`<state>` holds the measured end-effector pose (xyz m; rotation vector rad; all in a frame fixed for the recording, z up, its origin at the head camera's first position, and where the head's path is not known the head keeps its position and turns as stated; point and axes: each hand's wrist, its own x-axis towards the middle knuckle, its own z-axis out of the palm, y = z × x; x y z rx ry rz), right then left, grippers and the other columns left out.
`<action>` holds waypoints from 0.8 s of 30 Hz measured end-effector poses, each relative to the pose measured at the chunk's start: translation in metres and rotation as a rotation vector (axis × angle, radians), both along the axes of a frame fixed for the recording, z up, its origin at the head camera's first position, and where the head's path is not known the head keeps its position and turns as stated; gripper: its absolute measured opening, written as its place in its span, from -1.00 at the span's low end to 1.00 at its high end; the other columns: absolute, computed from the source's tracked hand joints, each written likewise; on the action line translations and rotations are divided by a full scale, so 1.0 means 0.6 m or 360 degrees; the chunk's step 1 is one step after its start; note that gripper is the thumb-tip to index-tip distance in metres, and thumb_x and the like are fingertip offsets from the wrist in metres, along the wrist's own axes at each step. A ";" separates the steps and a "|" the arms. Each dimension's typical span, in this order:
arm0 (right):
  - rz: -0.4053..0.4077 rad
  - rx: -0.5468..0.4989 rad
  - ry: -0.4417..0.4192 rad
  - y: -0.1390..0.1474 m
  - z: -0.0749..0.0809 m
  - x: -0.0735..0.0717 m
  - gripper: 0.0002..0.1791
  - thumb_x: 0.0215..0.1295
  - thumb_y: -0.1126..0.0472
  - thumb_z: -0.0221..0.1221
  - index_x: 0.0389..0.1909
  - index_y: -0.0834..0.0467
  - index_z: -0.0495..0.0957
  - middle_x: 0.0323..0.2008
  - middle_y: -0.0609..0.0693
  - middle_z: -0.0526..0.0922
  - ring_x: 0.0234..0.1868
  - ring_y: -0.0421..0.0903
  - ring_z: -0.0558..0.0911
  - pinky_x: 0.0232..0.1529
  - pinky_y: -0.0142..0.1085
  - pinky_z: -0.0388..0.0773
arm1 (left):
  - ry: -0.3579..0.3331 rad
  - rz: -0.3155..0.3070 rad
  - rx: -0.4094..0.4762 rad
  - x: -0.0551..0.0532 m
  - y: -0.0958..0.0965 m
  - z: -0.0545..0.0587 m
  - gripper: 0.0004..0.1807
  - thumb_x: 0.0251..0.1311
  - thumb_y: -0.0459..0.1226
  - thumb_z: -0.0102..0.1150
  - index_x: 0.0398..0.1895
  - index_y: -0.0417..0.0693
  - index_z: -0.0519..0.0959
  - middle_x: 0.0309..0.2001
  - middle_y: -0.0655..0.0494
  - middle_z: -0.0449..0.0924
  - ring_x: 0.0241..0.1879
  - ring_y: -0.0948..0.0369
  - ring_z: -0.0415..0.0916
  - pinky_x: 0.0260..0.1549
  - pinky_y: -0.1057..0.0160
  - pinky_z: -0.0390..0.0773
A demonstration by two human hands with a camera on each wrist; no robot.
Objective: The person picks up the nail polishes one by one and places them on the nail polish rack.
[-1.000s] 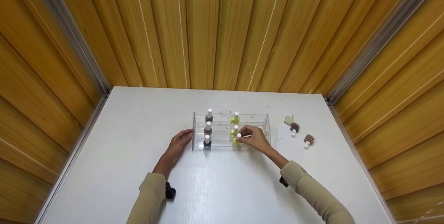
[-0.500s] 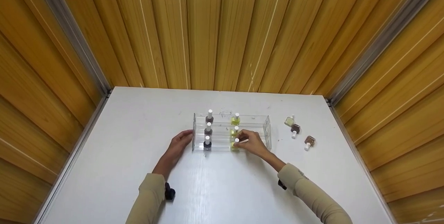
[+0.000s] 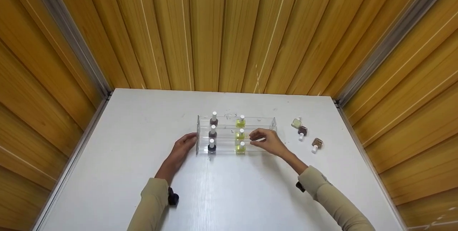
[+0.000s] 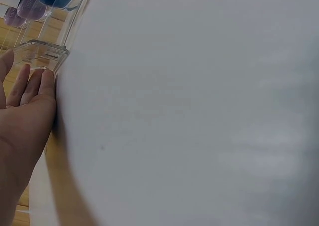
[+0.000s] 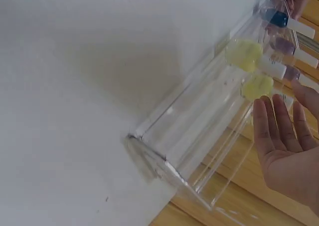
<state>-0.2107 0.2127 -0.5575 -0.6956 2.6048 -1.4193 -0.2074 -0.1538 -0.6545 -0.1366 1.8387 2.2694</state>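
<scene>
- Three yellow bottles (image 3: 240, 135) are standing upright in a column just left of the right hand's fingertips, one on each tier of the clear rack (image 3: 225, 148).
- The right hand (image 3: 271, 143) is hovering over the rack's right part, its thumb and fingers standing apart, the fingers loosely bending.
- The left hand (image 3: 181, 148) is touching the rack's left end, its fingers lying nearly straight and close together, the thumb sitting apart from them.
- One blue bottle (image 3: 212, 148) and two purple bottles (image 4: 33, 7) are standing upright between both hands' fingers, nearer the left fingertips.
- A pale green bottle (image 3: 296, 123), a dark bottle (image 3: 302, 131) and a brown bottle (image 3: 317, 143) are lying on the white table (image 3: 232, 191), well to the right of the right fingers.
</scene>
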 end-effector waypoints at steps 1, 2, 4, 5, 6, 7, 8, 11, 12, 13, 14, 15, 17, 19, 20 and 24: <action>-0.0023 0.0010 0.0023 0.009 0.007 -0.001 -0.77 0.31 0.32 0.35 -0.07 0.34 0.66 -0.13 0.24 0.77 -0.08 0.16 0.77 -0.07 -0.18 0.76 | 0.0003 0.0004 -0.0005 0.000 0.000 0.000 -0.53 0.45 -0.21 0.19 0.34 -0.21 0.49 0.37 -0.13 0.50 0.41 0.11 0.36 0.47 0.17 0.26; -0.0050 0.0025 0.0062 0.020 0.013 -0.002 -0.79 0.33 0.31 0.34 -0.08 0.32 0.68 -0.14 0.22 0.78 -0.11 0.15 0.77 -0.10 -0.21 0.76 | 0.0003 0.0005 -0.0002 0.000 0.000 0.000 -0.53 0.45 -0.21 0.19 0.34 -0.22 0.49 0.37 -0.14 0.50 0.41 0.11 0.37 0.46 0.18 0.27; -0.0108 0.0019 0.0135 0.044 0.024 -0.005 -0.83 0.35 0.32 0.31 -0.10 0.32 0.69 -0.17 0.24 0.78 -0.16 0.16 0.78 -0.15 -0.26 0.75 | 0.0001 0.0010 -0.0005 0.000 0.000 -0.001 -0.52 0.44 -0.21 0.20 0.33 -0.22 0.49 0.36 -0.14 0.51 0.40 0.11 0.38 0.46 0.18 0.27; -0.0141 0.0022 0.0160 0.058 0.031 -0.006 -0.84 0.36 0.35 0.29 -0.11 0.35 0.69 -0.18 0.27 0.78 -0.18 0.20 0.77 -0.17 -0.28 0.75 | -0.0002 0.0010 -0.0003 0.000 0.000 -0.001 -0.53 0.43 -0.21 0.21 0.33 -0.22 0.49 0.36 -0.14 0.51 0.40 0.11 0.38 0.46 0.18 0.27; -0.0185 0.0022 0.0179 0.071 0.038 -0.007 -0.84 0.37 0.38 0.27 -0.12 0.38 0.69 -0.19 0.31 0.77 -0.19 0.23 0.77 -0.21 -0.31 0.75 | -0.0004 0.0006 -0.0014 0.000 0.000 -0.001 -0.53 0.43 -0.20 0.21 0.33 -0.20 0.50 0.37 -0.13 0.51 0.40 0.12 0.37 0.46 0.18 0.27; -0.0222 0.0013 0.0187 0.085 0.046 -0.008 -0.84 0.37 0.41 0.25 -0.12 0.42 0.67 -0.20 0.35 0.76 -0.20 0.25 0.76 -0.23 -0.32 0.75 | -0.0006 0.0005 -0.0011 0.000 0.000 -0.001 -0.53 0.43 -0.20 0.21 0.33 -0.21 0.50 0.37 -0.13 0.50 0.41 0.11 0.37 0.47 0.17 0.26; -0.0265 0.0004 0.0195 0.100 0.051 -0.010 -0.84 0.37 0.44 0.24 -0.12 0.45 0.67 -0.20 0.39 0.75 -0.22 0.24 0.76 -0.25 -0.35 0.75 | -0.0010 0.0001 -0.0013 -0.001 -0.001 -0.001 -0.53 0.43 -0.20 0.21 0.33 -0.20 0.50 0.37 -0.13 0.50 0.41 0.11 0.36 0.48 0.16 0.25; -0.0382 -0.0026 0.0146 0.155 0.056 -0.019 -0.80 0.41 0.45 0.18 -0.07 0.53 0.63 -0.17 0.47 0.72 -0.24 0.06 0.78 -0.28 -0.45 0.71 | -0.0007 -0.0003 -0.0005 0.000 -0.001 -0.002 -0.52 0.43 -0.19 0.22 0.33 -0.19 0.50 0.38 -0.13 0.49 0.43 0.09 0.34 0.51 0.12 0.22; -0.0425 -0.0047 0.0116 0.175 0.052 -0.023 -0.79 0.42 0.43 0.18 -0.05 0.53 0.62 -0.17 0.48 0.71 -0.27 -0.06 0.78 -0.29 -0.48 0.70 | -0.0002 -0.0005 -0.0005 0.000 -0.001 -0.003 -0.52 0.43 -0.19 0.22 0.33 -0.20 0.49 0.38 -0.13 0.49 0.44 0.08 0.33 0.52 0.10 0.22; -0.0468 -0.0066 0.0082 0.197 0.045 -0.028 -0.77 0.44 0.40 0.18 -0.04 0.52 0.62 -0.15 0.49 0.71 -0.30 -0.16 0.77 -0.30 -0.50 0.68 | 0.0000 -0.0004 0.0004 0.000 -0.001 -0.003 -0.52 0.43 -0.19 0.22 0.33 -0.20 0.49 0.38 -0.14 0.49 0.44 0.07 0.33 0.52 0.09 0.21; -0.0523 -0.0060 0.0059 0.218 0.036 -0.033 -0.74 0.46 0.35 0.19 -0.02 0.51 0.62 -0.14 0.48 0.71 -0.30 -0.28 0.75 -0.28 -0.55 0.65 | 0.0003 -0.0005 -0.0001 0.000 -0.001 -0.003 -0.51 0.43 -0.19 0.21 0.34 -0.20 0.49 0.38 -0.14 0.49 0.45 0.07 0.33 0.52 0.09 0.21; -0.0580 -0.0042 0.0028 0.238 0.028 -0.036 -0.70 0.47 0.30 0.20 0.00 0.49 0.62 -0.12 0.46 0.72 -0.31 -0.36 0.72 -0.27 -0.58 0.62 | 0.0009 -0.0007 -0.0005 0.000 -0.002 -0.003 -0.50 0.43 -0.18 0.21 0.34 -0.21 0.48 0.38 -0.14 0.49 0.45 0.06 0.33 0.52 0.08 0.22; -0.0698 0.0014 -0.0035 0.274 0.011 -0.039 -0.65 0.49 0.20 0.21 0.03 0.45 0.63 -0.10 0.40 0.74 -0.31 -0.47 0.68 -0.25 -0.63 0.57 | 0.0011 -0.0005 -0.0011 -0.001 -0.001 -0.003 -0.50 0.44 -0.19 0.20 0.35 -0.21 0.47 0.38 -0.15 0.49 0.45 0.04 0.33 0.52 0.08 0.22; -0.0810 0.0072 -0.0095 0.301 -0.005 -0.038 -0.60 0.49 0.13 0.21 0.05 0.43 0.63 -0.09 0.32 0.77 -0.26 -0.48 0.68 -0.20 -0.67 0.51 | 0.0009 -0.0007 -0.0031 -0.001 0.000 -0.003 -0.51 0.45 -0.19 0.18 0.35 -0.21 0.47 0.37 -0.15 0.50 0.45 0.03 0.33 0.52 0.07 0.22; -0.0850 0.0107 -0.0117 0.312 -0.014 -0.036 -0.57 0.50 0.10 0.20 0.07 0.42 0.63 -0.09 0.27 0.78 -0.23 -0.49 0.68 -0.19 -0.69 0.48 | 0.0012 -0.0011 -0.0050 -0.001 -0.001 -0.003 -0.51 0.46 -0.19 0.18 0.35 -0.21 0.47 0.37 -0.15 0.50 0.45 0.03 0.33 0.53 0.05 0.22; -0.0915 0.0078 -0.0254 0.341 -0.045 -0.030 -0.52 0.52 0.07 0.18 0.15 0.42 0.58 -0.05 0.18 0.79 -0.24 -0.39 0.71 -0.25 -0.59 0.53 | 0.0011 -0.0017 -0.0063 0.000 -0.003 -0.005 -0.52 0.47 -0.18 0.17 0.35 -0.20 0.47 0.37 -0.13 0.50 0.47 0.02 0.31 0.55 0.04 0.19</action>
